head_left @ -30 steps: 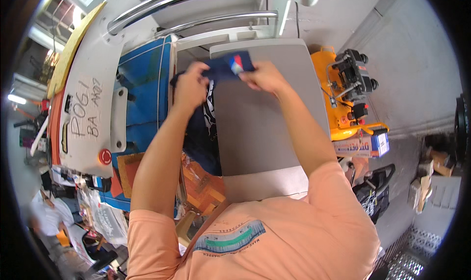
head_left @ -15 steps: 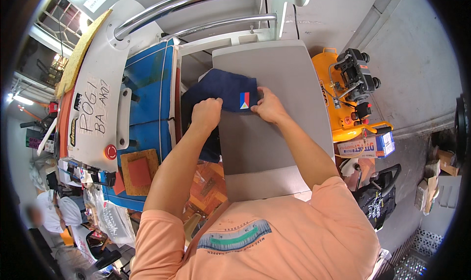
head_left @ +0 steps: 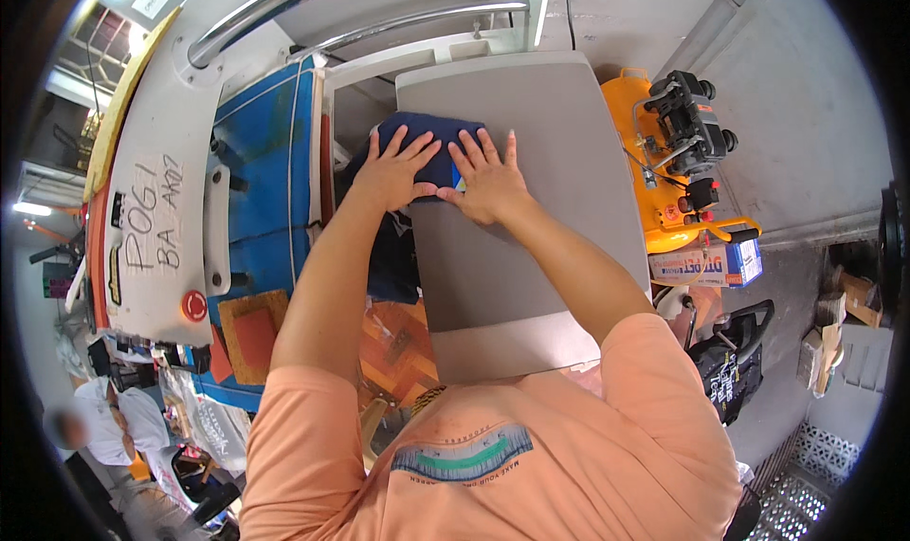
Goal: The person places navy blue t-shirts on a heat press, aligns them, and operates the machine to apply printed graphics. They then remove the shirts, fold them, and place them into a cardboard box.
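Both palms rest flat on a navy blue cloth garment (head_left: 438, 168), which lies over the left edge of a grey board (head_left: 531, 285). My left hand (head_left: 391, 173) has its fingers spread across the middle of the garment. Against the garment's right edge, my right hand (head_left: 488, 188) is spread too, its thumb near my left thumb. A small coloured flag patch (head_left: 458, 179) is mostly hidden beneath the right hand. Dark cloth (head_left: 393, 261) hangs down beside the board's left side.
On the left stands a large white machine panel (head_left: 156, 200) with a red button (head_left: 194, 305) and a blue bed (head_left: 261, 162). Chrome bars (head_left: 417, 27) cross behind the board. An orange air compressor (head_left: 654, 190) stands at right above a carton (head_left: 697, 264). Another person (head_left: 114, 418) is at far left.
Both hands have gone from pinching the garment's edges to lying flat on it with fingers spread. The right hand has moved left over the flag patch. The whole view has shifted slightly.
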A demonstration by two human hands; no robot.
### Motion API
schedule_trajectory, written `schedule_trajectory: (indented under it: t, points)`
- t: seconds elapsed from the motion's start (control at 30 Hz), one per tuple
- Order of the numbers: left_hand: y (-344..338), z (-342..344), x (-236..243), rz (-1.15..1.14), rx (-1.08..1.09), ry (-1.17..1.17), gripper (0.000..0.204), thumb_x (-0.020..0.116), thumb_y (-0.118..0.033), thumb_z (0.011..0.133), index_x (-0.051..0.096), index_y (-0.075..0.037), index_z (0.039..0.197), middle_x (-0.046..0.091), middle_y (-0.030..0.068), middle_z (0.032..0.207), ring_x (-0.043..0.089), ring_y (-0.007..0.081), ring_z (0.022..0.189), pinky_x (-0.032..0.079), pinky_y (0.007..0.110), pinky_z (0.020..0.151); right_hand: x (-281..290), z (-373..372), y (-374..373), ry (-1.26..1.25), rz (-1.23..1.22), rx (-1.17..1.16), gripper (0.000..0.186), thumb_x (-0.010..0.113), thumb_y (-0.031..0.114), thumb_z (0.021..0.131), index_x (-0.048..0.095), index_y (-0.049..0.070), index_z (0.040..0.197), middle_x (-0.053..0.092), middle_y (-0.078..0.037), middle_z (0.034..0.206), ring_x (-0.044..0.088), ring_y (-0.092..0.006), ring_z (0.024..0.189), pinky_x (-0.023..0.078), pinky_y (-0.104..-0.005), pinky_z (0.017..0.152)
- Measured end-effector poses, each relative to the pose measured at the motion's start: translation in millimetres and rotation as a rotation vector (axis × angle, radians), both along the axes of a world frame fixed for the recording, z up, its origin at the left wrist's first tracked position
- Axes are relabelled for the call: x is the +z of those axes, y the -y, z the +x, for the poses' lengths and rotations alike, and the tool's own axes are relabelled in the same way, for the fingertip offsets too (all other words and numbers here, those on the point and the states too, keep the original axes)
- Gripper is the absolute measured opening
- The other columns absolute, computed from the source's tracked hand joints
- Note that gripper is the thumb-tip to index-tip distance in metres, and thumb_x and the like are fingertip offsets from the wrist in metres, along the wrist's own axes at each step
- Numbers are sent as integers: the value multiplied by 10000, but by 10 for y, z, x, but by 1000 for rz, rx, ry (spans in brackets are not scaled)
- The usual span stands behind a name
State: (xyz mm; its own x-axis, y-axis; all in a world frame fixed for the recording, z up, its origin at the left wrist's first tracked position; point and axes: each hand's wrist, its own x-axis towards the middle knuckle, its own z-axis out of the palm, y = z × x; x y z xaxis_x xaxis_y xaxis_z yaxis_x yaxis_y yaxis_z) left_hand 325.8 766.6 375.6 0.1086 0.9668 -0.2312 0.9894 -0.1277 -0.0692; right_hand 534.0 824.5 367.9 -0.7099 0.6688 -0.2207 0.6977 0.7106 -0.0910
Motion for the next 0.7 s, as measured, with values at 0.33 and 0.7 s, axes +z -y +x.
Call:
schedule_trajectory:
  t: [0.33, 0.7]
  points:
    - [880, 771, 1677, -12, -66, 304, 462, 746, -391, 872, 675, -94, 1219, 707, 173, 1155, 661, 383, 1122, 482, 538, 981, -65, 45, -151, -462, 278, -98, 648, 570, 574, 965, 581, 117, 1425, 462, -197, 1532, 369, -387, 1459, 257, -653, 1151]
    - [4591, 1622, 1846, 13, 22, 1565, 539, 749, -367, 915, 637, -36, 1325, 699, 161, 1245, 665, 300, 1154, 532, 399, 949, 2261, -1146, 2935, -1073, -8, 951, 267, 689, 96, 935, 679, -3, 1182, 698, -180, 1208, 658, -340, 1149, 491, -413, 1008]
